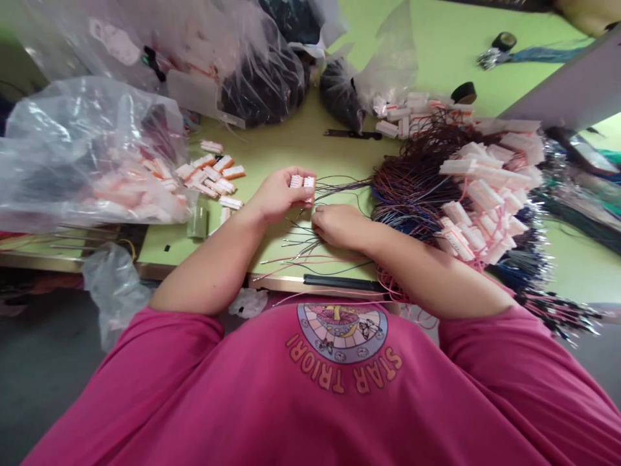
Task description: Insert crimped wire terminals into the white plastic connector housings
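Observation:
My left hand (281, 194) is closed round white and orange connectors (303, 183), which show between the thumb and fingers. Dark wires run from beside them to the right. Just right of it and slightly lower, my right hand (337, 226) is closed over thin wires (303, 244) whose ends fan out to the left; its fingertips are partly hidden, and exactly what they pinch is too small to tell. A large bundle of dark wires (402, 188) lies beyond the right hand, with many white connectors (480, 188) on top, over the right forearm.
Loose white and orange connectors (213, 173) lie left of my hands, near a clear bag (97, 149) of more. A green block (198, 221) is by my left forearm. Dark-filled bags (266, 77), black tape rolls (464, 93) and a black tool (352, 134) sit farther back.

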### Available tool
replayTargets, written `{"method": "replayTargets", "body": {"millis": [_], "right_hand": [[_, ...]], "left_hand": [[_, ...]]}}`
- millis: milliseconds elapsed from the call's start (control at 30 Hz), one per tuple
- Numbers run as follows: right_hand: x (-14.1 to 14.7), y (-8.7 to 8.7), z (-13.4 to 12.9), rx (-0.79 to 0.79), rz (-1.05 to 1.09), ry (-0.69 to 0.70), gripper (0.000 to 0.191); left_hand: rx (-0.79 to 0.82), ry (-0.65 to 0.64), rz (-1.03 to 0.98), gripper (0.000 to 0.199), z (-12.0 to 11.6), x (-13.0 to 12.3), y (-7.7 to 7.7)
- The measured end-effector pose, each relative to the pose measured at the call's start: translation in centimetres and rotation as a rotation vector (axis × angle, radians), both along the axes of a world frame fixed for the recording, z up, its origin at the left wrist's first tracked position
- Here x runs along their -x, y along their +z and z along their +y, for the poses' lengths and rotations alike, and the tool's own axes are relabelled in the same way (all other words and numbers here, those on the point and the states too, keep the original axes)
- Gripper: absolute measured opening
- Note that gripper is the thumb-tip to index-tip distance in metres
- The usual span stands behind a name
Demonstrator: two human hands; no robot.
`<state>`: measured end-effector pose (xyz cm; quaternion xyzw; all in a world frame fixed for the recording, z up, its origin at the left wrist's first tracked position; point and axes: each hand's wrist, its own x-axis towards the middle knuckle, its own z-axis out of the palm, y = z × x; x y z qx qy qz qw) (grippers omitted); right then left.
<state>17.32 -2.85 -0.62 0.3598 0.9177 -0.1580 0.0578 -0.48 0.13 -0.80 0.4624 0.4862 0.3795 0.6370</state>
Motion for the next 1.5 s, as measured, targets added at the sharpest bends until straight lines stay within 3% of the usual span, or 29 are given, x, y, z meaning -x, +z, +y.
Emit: {"method": "replayTargets", "body": {"millis": [133, 200, 300, 400, 467, 533, 667, 767, 933, 1067, 1267, 1500], "right_hand": [[0.3, -0.4, 0.1, 0.039, -0.031, 0.023, 0.028], [-0.3, 0.1, 0.5, 0.092, 0.054, 0.021, 0.021], [-1.5, 1.1, 1.1, 0.306, 0.302, -0.031, 0.009], [-2.0, 1.6, 1.3, 0.604, 0.554, -0.056, 0.019], [-2.1, 1.7, 1.2, 0.695, 0.692, -0.076, 0.022], [-2.1, 1.5, 1.2, 0.624, 0.808, -0.174, 0.017], [-2.7, 1.2, 1.6, 0.242, 0.836, -0.418, 0.013], [-3.2, 0.8, 1.9, 0.084, 0.716, -0.426, 0.017], [-2.9, 0.7, 1.7, -0.051, 0.515, -0.391, 0.027], [-2.5, 1.2, 1.3, -0.11, 0.332, -0.421, 0.032], [-2.0, 1.7, 1.2, -0.129, 0.229, -0.433, 0.034], [-2.0, 1.1, 1.7, 0.071, 0.435, -0.437, 0.028]], "left_hand": [[0.013, -0.006, -0.017, 0.031, -0.1, -0.1, -0.1], [0.014, -0.007, -0.011, 0.032, 0.0, 0.1, -0.1], [0.03, -0.002, -0.025, 0.032, 0.1, 0.2, -0.3], [0.061, 0.003, -0.068, 0.033, 0.0, 0.1, -0.4], [0.09, -0.005, -0.117, 0.036, -0.1, 0.0, -0.5], [0.128, -0.032, -0.191, 0.042, -0.2, -0.1, -0.6], [0.175, -0.083, -0.31, 0.051, -0.1, 0.0, -1.0], [0.164, -0.094, -0.307, 0.047, 0.0, 0.2, -1.2], [0.15, -0.098, -0.279, 0.048, 0.0, 0.4, -1.3], [0.153, -0.106, -0.293, 0.051, -0.1, 0.2, -1.3], [0.101, -0.08, -0.242, 0.052, -0.5, -0.5, -0.8], [-0.074, -0.055, -0.086, 0.035, -1.0, -0.8, -0.8]]}}
